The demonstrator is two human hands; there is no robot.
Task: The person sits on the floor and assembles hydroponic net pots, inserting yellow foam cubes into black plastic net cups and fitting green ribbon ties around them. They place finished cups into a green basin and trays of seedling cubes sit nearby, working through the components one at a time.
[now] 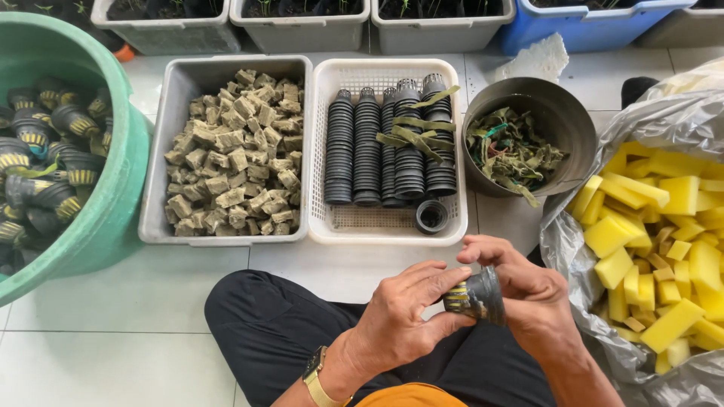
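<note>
Both hands hold one small black net pot [478,295] with yellow sponge showing through its slots, just above my lap. My left hand [403,313] grips the pot's slotted end from the left, fingers curled around it. My right hand [528,290] wraps the pot's rim end from the right, thumb on top. A gold watch [317,378] sits on my left wrist. In front of my hands stands a white slotted basket [332,226] with several stacked rows of empty black net pots [388,147], green strips lying across them and one loose pot [431,216].
A grey bin of brownish cubes [230,154] sits left of the basket. A green tub [113,203] at far left holds several filled net pots. A dark round bowl [558,113] holds plant scraps. A clear plastic bag [664,120] of yellow sponge pieces [664,241] lies at right. Planter boxes line the back.
</note>
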